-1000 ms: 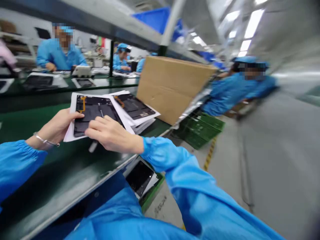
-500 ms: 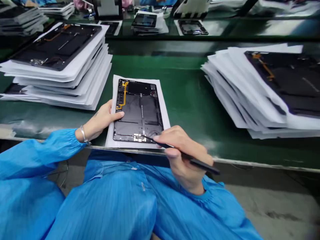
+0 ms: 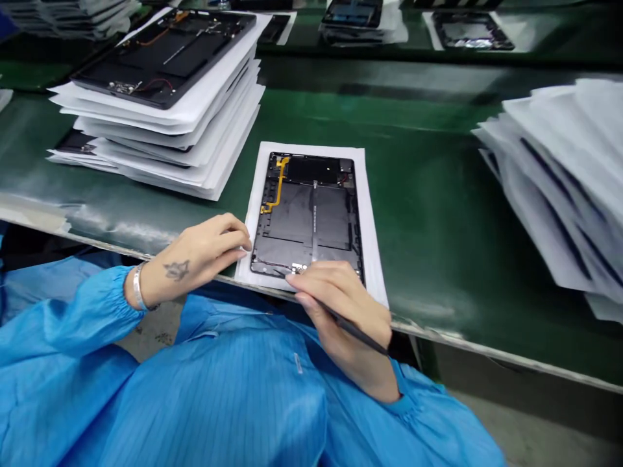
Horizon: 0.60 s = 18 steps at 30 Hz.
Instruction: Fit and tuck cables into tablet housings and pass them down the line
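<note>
An opened tablet housing [image 3: 302,217] lies on a white sheet [image 3: 372,259] at the table's front edge. Its black interior shows an orange flex cable [image 3: 279,185] at the left and a small circuit board [image 3: 298,267] near the bottom, partly covered by my fingers. My right hand [image 3: 345,311] is closed round black tweezers [image 3: 357,334], their tips over the housing's lower left, by a thin dark wire. Beside the housing's left edge, my left hand [image 3: 209,250] rests loosely bent, fingertips at the sheet, with nothing visible in it.
At the left stands a tall stack of tablet housings [image 3: 165,58] with white sheets [image 3: 195,149] between them. Another sheet-layered stack [image 3: 559,188] rises at the right. Beyond the green table [image 3: 418,162], more tablet parts [image 3: 472,31] lie on a raised strip.
My left hand has let go of the housing's left edge and drawn back to the lower left. The tweezer tips have shifted left along the housing's bottom. The view has turned left.
</note>
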{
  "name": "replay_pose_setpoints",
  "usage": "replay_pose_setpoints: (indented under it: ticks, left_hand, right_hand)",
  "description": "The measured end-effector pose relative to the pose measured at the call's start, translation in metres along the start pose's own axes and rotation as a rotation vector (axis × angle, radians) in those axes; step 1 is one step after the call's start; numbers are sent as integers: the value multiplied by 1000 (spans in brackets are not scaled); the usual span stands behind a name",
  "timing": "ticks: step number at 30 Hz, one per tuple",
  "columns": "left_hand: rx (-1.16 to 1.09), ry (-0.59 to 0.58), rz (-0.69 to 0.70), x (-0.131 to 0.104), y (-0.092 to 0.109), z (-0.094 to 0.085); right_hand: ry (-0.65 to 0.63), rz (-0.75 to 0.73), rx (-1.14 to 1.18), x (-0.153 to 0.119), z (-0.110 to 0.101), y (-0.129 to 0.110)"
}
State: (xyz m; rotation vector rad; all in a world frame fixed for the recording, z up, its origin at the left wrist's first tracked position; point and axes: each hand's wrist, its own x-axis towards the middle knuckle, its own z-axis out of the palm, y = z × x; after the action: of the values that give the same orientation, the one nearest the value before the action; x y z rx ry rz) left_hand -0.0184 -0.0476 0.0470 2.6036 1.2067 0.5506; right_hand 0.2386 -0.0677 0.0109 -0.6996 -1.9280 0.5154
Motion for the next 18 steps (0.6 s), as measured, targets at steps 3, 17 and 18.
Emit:
replay_pose_setpoints:
  ticks: [3, 17, 18]
  left_hand:
    - [-22, -78, 5, 2, -3, 6]
    - [2, -78, 111, 8, 8, 15]
    - [2, -51, 101, 4, 10, 18]
  right_hand:
    - [-57, -8, 5, 0, 9, 4]
    - [-18, 207, 43, -6, -1, 7]
    - [-4, 213, 69, -7, -2, 8]
